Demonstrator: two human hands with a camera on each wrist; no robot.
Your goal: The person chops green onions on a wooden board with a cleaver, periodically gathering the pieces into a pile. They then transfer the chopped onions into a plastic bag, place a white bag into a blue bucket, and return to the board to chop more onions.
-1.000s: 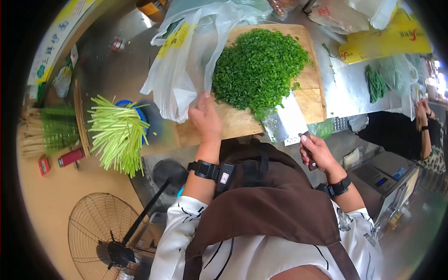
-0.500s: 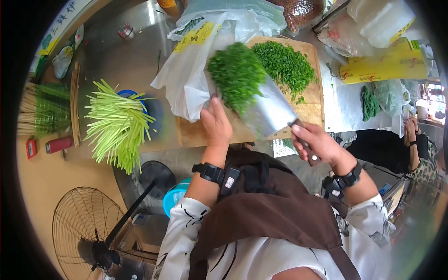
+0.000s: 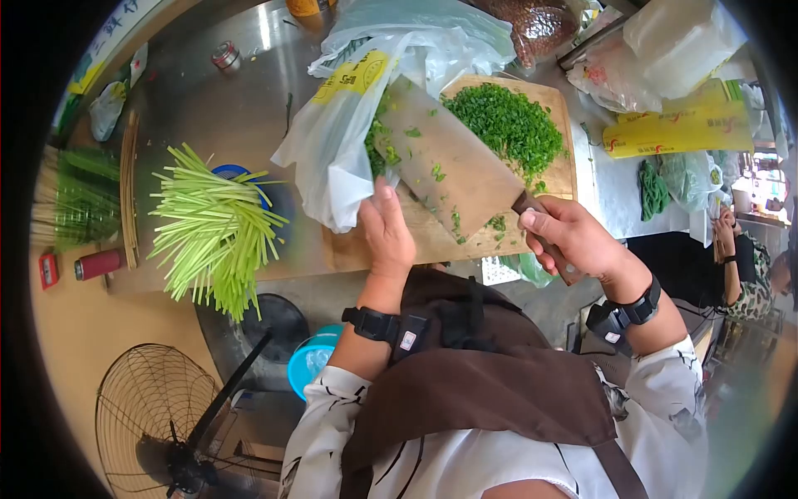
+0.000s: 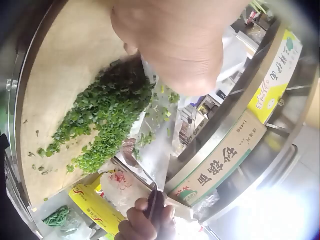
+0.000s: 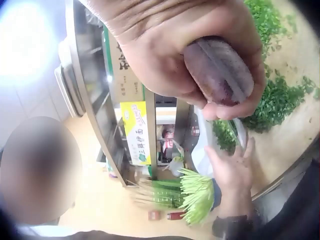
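Note:
My right hand (image 3: 573, 237) grips the dark wooden handle of a cleaver (image 3: 465, 170). The broad blade is tilted at the mouth of a white plastic bag (image 3: 328, 162), with bits of green stuck to it. Chopped green onions (image 3: 382, 137) show in the bag's opening beyond the blade. My left hand (image 3: 388, 229) holds the bag's near edge at its fingertips, below the blade. A smaller heap of chopped green onions (image 3: 511, 125) lies on the wooden cutting board (image 3: 563, 179). The right wrist view shows the handle's butt end (image 5: 220, 72) inside my fist.
Pale green stalks (image 3: 212, 229) lie across a blue container (image 3: 233, 172) on the left. A yellow roll box (image 3: 677, 129) and plastic bags stand at the right. A fan (image 3: 158, 416) and a blue bucket (image 3: 303, 370) are below the counter. Another person (image 3: 723, 266) is at the far right.
The cleaver has come up from the board's near edge, carrying a load of chopped onions leftward to the bag. The load has left most of the blade, and the heap is smaller.

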